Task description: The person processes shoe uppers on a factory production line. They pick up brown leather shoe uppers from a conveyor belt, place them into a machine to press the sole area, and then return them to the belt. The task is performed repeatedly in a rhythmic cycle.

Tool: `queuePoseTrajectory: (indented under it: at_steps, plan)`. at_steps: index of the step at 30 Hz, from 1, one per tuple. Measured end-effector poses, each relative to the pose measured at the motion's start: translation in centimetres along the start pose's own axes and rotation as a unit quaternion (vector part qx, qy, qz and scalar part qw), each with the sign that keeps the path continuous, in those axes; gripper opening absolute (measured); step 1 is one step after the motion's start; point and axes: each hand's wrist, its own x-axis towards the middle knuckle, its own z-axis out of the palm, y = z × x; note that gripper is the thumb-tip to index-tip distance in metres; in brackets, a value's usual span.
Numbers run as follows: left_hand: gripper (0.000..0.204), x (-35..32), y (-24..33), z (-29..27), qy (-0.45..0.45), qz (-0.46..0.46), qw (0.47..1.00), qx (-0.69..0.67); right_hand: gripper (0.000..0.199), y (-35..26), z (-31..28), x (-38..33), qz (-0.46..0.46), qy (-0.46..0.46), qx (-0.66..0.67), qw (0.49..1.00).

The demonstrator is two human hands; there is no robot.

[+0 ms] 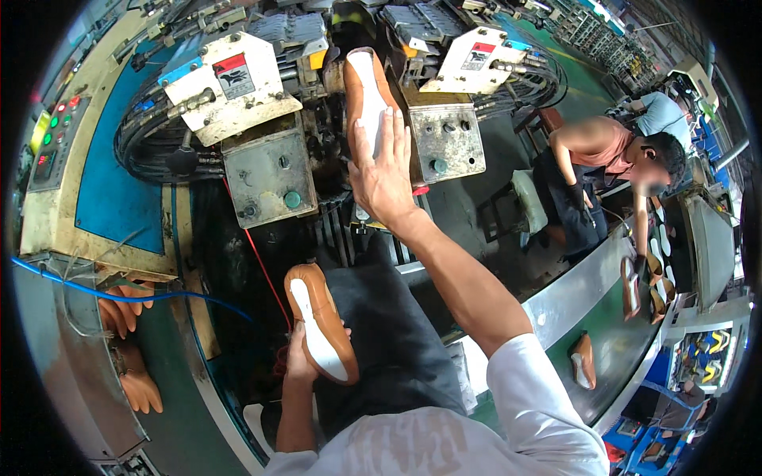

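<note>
A brown shoe upper (365,79) with a white sole piece sits sole-up between the two halves of the machine, its toe pointing away from me. My right hand (385,174) lies flat on its near end, fingers stretched along the white surface. Close to my lap, my left hand (298,361) grips a second brown shoe upper (324,324), also with its white sole facing up. The thumb shows at its left side and fingertips at its right; the rest of that hand is hidden beneath it.
Metal machine blocks with green knobs (292,199) flank the shoe. A button panel (57,143) stands left, with a blue hose (182,294) below. Right, a long bench (548,317) bears a loose shoe (584,361); a seated co-worker (603,159) handles shoes there.
</note>
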Motion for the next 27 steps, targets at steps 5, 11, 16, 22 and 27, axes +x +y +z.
queuePoseTrajectory:
  at_steps: [5, 11, 16, 22, 27]
  plan:
    - [0.073, 0.8, 0.3, 1.0, -0.024, -0.002, 1.0, -0.001, 0.082, 0.2, 1.1, 1.1, -0.004, 0.015, -0.028, 0.999]
    - [0.077, 2.1, 2.0, 1.9, -0.046, 0.013, 0.999, 0.012, 0.07, 1.4, 3.6, 7.4, -0.02, 0.068, -0.025, 0.997]
    - [0.085, 4.0, 2.4, 1.6, -0.025, -0.005, 0.996, 0.088, 0.072, 3.9, 5.3, 12.8, -0.016, 0.08, -0.048, 0.996]
    - [0.083, 7.4, 2.8, 2.8, -0.034, 0.002, 0.994, 0.099, 0.064, 4.1, 6.4, 15.8, 0.0, 0.092, -0.104, 0.99]
    - [0.079, 9.2, 3.0, 1.8, -0.03, -0.001, 0.997, 0.066, 0.061, 4.4, 6.5, 17.2, -0.038, 0.119, -0.137, 0.983]
